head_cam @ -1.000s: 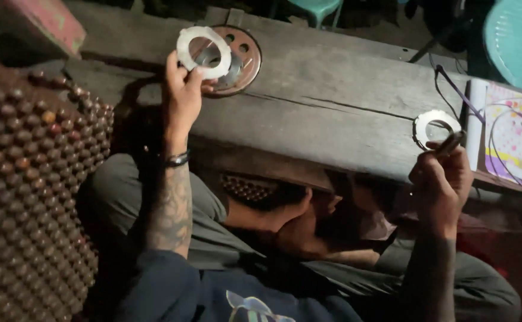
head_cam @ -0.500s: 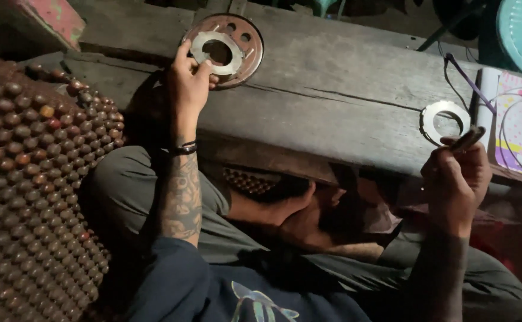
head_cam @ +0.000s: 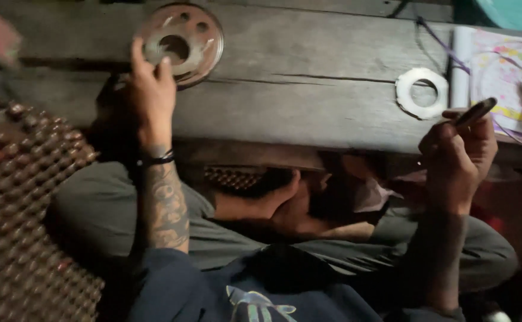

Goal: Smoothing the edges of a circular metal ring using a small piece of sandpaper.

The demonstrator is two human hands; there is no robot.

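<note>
**Now the Ring Goes on the Round Metal Plate**

Slowly is the best way here. The left hand (head_cam: 150, 95) is up at the round metal plate (head_cam: 180, 43), which lies flat on the wooden counter (head_cam: 308, 89). Its fingers (head_cam: 137, 56) are bent at the plate's near edge, and they seem to touch a pale ring lying on top of it. It is too dark and blurry to tell if they pinch it or just rest on it.

The right hand (head_cam: 457, 156) is well apart, on the other side. Its fingers are closed around a thin dark pen (head_cam: 475, 111). Just beside that hand, a white paper ring (head_cam: 422, 92) lies flat on the counter. A colourful printed sheet (head_cam: 502, 77) lies next to it.

To do this well, I think the left hand should line up the ring's hole with the plate's middle hole and press it flat. The pen hand should stay off the white ring so it does not slide.
</note>
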